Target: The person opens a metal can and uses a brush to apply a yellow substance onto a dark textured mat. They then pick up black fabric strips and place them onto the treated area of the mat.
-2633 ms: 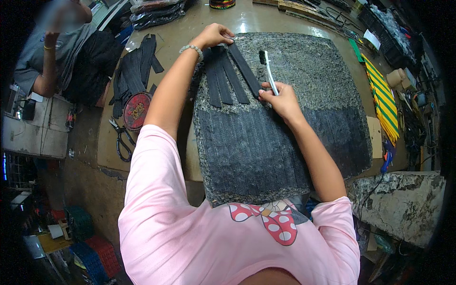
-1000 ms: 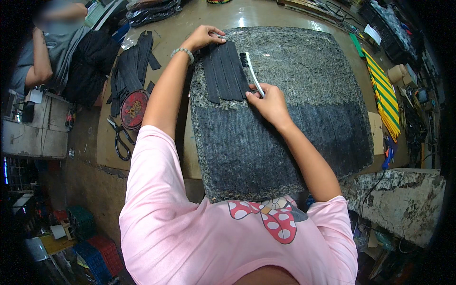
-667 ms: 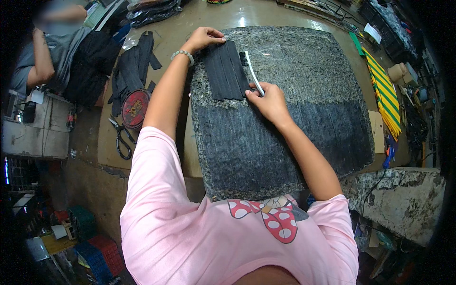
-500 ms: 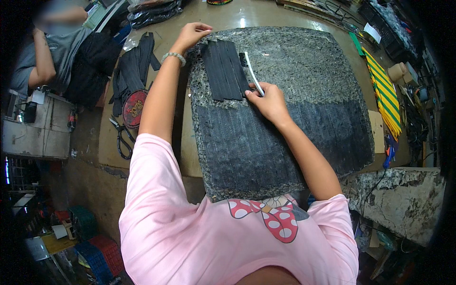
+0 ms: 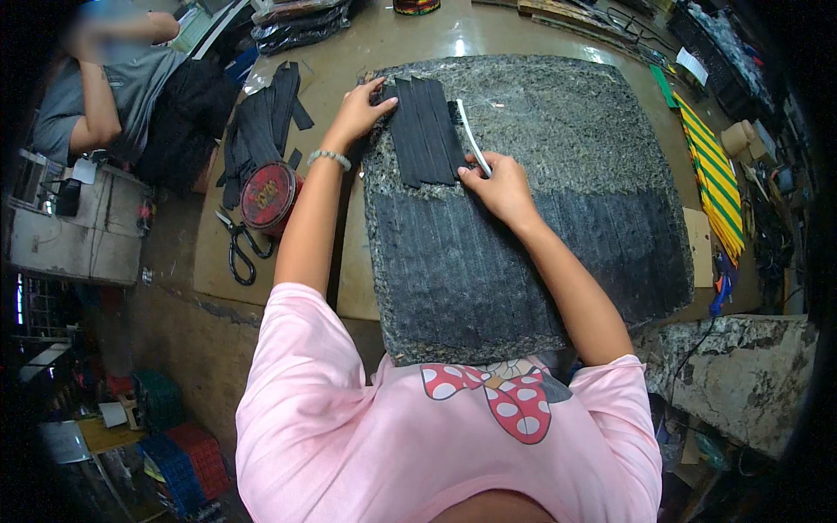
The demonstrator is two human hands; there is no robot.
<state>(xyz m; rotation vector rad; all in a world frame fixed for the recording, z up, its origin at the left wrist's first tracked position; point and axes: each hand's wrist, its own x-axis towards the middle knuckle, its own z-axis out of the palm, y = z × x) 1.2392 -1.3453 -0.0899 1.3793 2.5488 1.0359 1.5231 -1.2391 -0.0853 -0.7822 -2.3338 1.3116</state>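
Observation:
My right hand [image 5: 501,187] is closed around the white curved handle of a brush [image 5: 472,139], whose dark bristles point away from me. Its fingertips lie at the near right corner of a row of black strips [image 5: 425,131], laid side by side on a rough, speckled dark board [image 5: 558,122]. At the far left edge of that row is my left hand [image 5: 359,109], thumb and fingers apart and nothing visible in them. Whether it touches the outermost strip, I cannot tell. A wide band of black strips [image 5: 523,270] covers the board's near half.
Left of the board lie more loose black strips [image 5: 261,122], a round red tin [image 5: 268,199] and black-handled scissors [image 5: 237,248]. Yellow-green striped material [image 5: 711,174] and a blue tool [image 5: 723,283] are at the right. Another person [image 5: 113,105] is at the far left.
My left hand has come down nearer to me, from beyond the strips' far left corner to beside their left edge. My right hand stays at the strips with the brush.

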